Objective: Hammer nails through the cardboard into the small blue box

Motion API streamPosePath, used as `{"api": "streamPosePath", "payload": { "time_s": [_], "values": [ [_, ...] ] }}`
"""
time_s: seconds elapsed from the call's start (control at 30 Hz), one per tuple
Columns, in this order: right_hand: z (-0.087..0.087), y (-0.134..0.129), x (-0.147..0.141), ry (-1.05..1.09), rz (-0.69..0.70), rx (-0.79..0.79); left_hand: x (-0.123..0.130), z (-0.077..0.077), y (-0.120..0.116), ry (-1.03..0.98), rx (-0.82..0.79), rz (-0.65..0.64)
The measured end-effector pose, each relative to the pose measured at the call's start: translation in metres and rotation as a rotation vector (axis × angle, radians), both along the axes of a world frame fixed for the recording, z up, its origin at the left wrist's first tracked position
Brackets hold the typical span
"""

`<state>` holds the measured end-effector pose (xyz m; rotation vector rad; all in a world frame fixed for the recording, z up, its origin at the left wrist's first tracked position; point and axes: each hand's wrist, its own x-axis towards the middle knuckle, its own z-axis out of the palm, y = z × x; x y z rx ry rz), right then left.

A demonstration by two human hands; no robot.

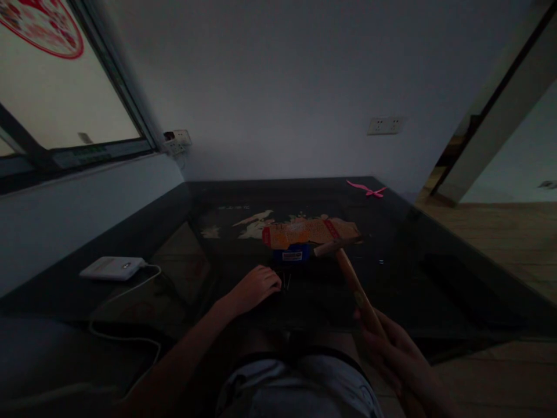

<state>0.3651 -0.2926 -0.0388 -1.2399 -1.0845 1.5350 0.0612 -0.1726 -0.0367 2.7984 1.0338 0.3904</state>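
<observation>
My right hand (394, 351) is wrapped round the wooden handle of a hammer (359, 293). The hammer's head is raised in front of me, overlapping the right part of a flattened orange and red cardboard piece (300, 233). Under the cardboard's left part sits a blue box (291, 253) with a white label. My left hand (256, 284) rests on the dark table, its fingers curled closed. Right beside its fingertips are thin metal pieces that look like nails (287, 283); whether the fingers pinch one cannot be made out in the dim light.
The dark glossy table (243, 194) has a printed floral pattern and stands against the wall. A white power bank (114, 268) with a cable lies at left. A pink ribbon (368, 189) lies at the far right; a dark flat object (465, 287) is near the right edge.
</observation>
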Motion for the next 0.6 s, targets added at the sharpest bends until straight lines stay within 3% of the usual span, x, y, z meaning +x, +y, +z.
{"api": "streamPosePath", "payload": {
  "time_s": [0.17,0.27,0.4,0.5,0.6],
  "values": [
    [-0.002,0.002,-0.002,0.012,-0.021,0.025,-0.004,0.015,-0.005,-0.347,-0.007,0.068],
    [0.001,0.006,-0.003,0.018,0.017,0.029,-0.001,0.03,0.005,-0.58,0.029,0.163],
    [0.011,0.015,-0.009,0.01,0.059,0.001,0.011,0.048,0.046,-0.894,0.107,0.347],
    [0.019,0.02,-0.016,0.002,0.051,0.025,0.025,0.054,0.086,-1.01,0.101,0.359],
    [0.02,0.023,-0.021,0.012,0.053,0.034,0.036,0.051,0.118,-1.002,0.074,0.347]
  ]
}}
